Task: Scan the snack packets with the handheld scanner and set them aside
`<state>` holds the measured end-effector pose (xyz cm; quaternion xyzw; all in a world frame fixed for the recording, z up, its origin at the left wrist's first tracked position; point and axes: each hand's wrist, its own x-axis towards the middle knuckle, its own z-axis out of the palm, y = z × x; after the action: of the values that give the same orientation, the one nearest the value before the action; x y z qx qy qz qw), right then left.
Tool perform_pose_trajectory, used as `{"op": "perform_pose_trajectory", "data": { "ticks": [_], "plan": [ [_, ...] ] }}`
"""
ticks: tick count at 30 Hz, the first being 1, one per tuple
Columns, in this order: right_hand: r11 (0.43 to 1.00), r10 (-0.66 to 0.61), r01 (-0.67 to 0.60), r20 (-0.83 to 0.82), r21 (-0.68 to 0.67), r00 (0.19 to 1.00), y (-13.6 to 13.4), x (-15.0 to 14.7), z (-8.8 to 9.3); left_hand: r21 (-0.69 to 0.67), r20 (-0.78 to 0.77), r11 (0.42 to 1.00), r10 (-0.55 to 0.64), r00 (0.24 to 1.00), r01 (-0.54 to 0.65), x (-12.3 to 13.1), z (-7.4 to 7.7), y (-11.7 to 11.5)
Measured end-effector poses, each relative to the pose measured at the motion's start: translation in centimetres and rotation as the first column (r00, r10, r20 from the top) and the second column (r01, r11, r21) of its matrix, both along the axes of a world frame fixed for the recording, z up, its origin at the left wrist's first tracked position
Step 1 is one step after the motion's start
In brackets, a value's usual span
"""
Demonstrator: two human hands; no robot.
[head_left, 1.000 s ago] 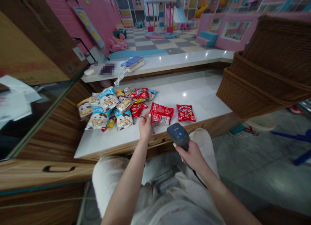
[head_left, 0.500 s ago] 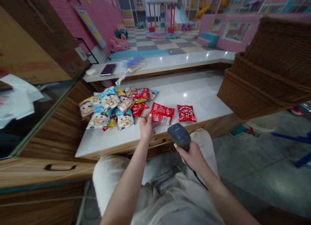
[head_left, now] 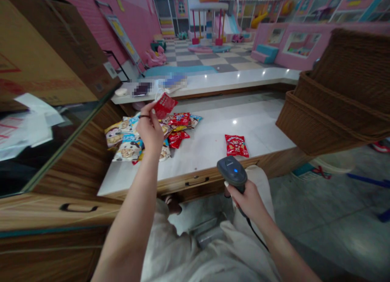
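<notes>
My left hand (head_left: 149,129) is raised above the counter, fingers pinched on a red snack packet (head_left: 163,105) held in the air over a heap of snack packets (head_left: 134,137). My right hand (head_left: 248,198) grips a dark handheld barcode scanner (head_left: 233,172) with a blue light, held just in front of the white counter (head_left: 210,148). One more red packet (head_left: 236,145) lies alone on the counter, near its front edge, just beyond the scanner.
Stacked wicker baskets (head_left: 332,107) stand at the right end of the counter. A cardboard box (head_left: 45,54) and papers (head_left: 24,123) sit at the left. A raised ledge (head_left: 219,79) behind holds phones. Wooden drawers (head_left: 76,211) are below; a play area lies beyond.
My left hand has lifted the red packet off the counter, up and to the left above the heap. The scanner hand has stayed about where it was.
</notes>
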<state>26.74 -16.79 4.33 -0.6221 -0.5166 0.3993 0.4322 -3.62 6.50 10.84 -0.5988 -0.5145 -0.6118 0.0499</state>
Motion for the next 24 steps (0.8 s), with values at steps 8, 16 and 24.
{"op": "perform_pose_trajectory", "data": {
  "ticks": [8,16,24],
  "plan": [
    [1.0,-0.016,0.016,-0.005,-0.003,1.0,-0.3,0.7,0.7,-0.258,-0.312,0.963,-0.159,0.937,0.077,-0.1,-3.5,-0.9],
    [0.996,-0.093,0.092,-0.04,-0.015,0.995,-0.8,2.6,-0.1,-0.415,-0.345,0.805,-0.57,0.746,0.423,12.8,-7.8,-5.7],
    [0.991,-0.133,0.133,-0.064,-0.009,0.989,-1.4,3.4,-0.5,-0.662,-0.269,0.586,-0.768,0.581,0.468,21.0,-11.1,-5.7]
  ]
}}
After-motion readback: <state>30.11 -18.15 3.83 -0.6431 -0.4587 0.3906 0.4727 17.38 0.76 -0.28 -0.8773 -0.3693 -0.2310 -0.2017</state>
